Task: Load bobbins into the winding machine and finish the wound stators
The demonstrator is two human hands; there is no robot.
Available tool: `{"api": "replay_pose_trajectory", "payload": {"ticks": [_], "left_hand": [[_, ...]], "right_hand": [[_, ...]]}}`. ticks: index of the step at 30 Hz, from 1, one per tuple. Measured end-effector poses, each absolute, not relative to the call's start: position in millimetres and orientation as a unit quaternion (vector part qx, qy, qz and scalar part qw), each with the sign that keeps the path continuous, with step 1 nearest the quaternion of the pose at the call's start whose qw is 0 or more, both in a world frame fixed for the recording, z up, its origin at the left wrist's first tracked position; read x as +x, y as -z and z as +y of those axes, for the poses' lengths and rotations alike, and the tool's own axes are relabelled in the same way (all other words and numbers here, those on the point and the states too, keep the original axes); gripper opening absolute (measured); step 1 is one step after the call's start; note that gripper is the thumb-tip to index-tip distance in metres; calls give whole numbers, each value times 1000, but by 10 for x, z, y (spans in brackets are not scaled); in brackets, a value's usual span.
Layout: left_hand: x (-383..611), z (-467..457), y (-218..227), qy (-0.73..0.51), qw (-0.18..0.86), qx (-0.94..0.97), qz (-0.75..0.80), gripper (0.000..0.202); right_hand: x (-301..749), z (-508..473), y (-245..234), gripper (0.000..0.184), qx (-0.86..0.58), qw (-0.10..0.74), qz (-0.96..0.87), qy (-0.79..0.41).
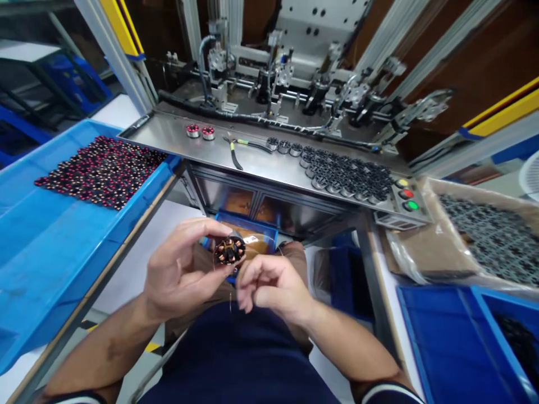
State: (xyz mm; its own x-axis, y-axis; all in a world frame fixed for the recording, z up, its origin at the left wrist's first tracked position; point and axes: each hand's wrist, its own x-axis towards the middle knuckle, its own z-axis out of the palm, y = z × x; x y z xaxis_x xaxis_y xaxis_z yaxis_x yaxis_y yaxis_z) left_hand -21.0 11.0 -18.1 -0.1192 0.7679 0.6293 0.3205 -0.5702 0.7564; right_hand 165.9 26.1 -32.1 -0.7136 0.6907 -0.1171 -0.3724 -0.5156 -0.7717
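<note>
Between the thumb and fingers of my left hand [181,266] is a round motor stator [230,250], black with copper windings, its wound face turned up toward me. Thin loose copper wire strays from its edge and hangs below it. Just to the right of the stator, my right hand [273,286] is closed, fingers curled in toward the thumb. What those fingers pinch, if anything, is too small and blurred to make out. Both hands are over my lap, in front of the bench.
On the metal bench ledge [168,134] lie two red-topped stators [200,132], cutting pliers [242,147] and rows of black stators [345,171]. A blue tray [54,235] of wound stators stands left. Buttons [407,194], a lined carton [446,252] and blue bins [438,331] are right.
</note>
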Motion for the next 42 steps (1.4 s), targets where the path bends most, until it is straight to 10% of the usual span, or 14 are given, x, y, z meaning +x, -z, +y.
{"api": "replay_pose_trajectory", "payload": {"ticks": [33, 42], "left_hand": [[-156, 120, 93, -609, 478, 545, 324, 76], [-94, -4, 116, -578, 452, 591, 336, 74]], "right_hand": [[1827, 376, 154, 31, -316, 268, -517, -749], [1723, 382, -112, 25, -298, 425, -579, -629]]}}
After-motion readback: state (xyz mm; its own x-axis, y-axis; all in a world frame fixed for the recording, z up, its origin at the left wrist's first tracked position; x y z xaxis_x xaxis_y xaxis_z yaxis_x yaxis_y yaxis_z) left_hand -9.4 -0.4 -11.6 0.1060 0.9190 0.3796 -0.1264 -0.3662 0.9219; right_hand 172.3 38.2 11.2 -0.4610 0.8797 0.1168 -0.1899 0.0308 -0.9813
